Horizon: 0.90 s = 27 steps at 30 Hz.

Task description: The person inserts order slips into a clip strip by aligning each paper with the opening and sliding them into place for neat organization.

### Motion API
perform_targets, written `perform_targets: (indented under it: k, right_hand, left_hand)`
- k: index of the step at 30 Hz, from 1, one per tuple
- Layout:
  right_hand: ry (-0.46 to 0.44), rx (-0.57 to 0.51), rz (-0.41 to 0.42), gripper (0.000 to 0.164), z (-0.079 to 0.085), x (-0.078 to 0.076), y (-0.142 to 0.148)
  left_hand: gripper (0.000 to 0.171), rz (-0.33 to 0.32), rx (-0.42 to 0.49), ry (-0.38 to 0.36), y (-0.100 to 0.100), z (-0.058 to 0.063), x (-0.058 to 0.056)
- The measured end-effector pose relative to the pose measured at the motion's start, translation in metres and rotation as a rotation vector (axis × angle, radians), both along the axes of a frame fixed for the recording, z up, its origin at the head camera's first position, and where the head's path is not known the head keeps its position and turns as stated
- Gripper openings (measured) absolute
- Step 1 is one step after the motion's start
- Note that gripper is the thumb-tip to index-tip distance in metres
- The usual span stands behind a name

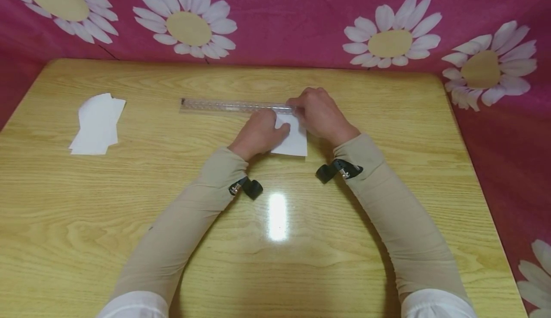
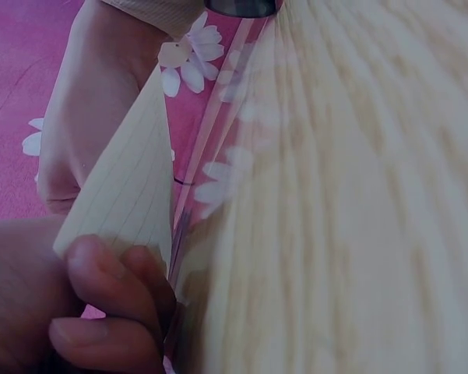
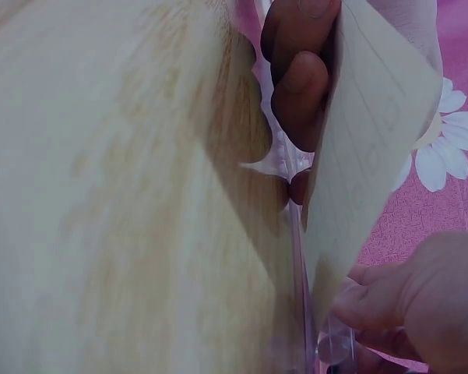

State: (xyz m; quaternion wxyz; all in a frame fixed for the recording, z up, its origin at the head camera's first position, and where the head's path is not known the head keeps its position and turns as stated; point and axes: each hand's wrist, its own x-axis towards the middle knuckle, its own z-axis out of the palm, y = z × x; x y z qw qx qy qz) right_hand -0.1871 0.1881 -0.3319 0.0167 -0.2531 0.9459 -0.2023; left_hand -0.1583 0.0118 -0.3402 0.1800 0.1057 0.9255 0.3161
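Note:
A long, clear plastic ruler (image 1: 224, 106) lies flat across the far middle of the table. A small white sheet of paper (image 1: 294, 141) is against its near edge at the right end; faint printed lines show on it in the left wrist view. My left hand (image 1: 260, 134), fingers curled, holds the paper close to the ruler. At the ruler's right end, my right hand (image 1: 320, 115) pinches the clear plastic beside the paper's upper corner. The right wrist view shows the paper (image 3: 366, 132) standing tilted off the table between both hands. Some fingertips are hidden behind it.
More white paper pieces (image 1: 98, 126) lie overlapped at the left of the wooden table (image 1: 275, 270). A pink cloth with daisies (image 1: 280, 21) hangs behind the far edge and down the right side. Black camera mounts are strapped on both wrists.

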Motion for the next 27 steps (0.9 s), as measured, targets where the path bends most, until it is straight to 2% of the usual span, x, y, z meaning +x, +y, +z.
perform_targets:
  k: [27]
  right_hand:
    - [-0.011, 0.008, 0.0, 0.033, -0.0015, -0.0004, 0.0002]
  left_hand:
    - [0.035, -0.016, -0.014, 0.006, 0.0067, -0.0009, -0.0006]
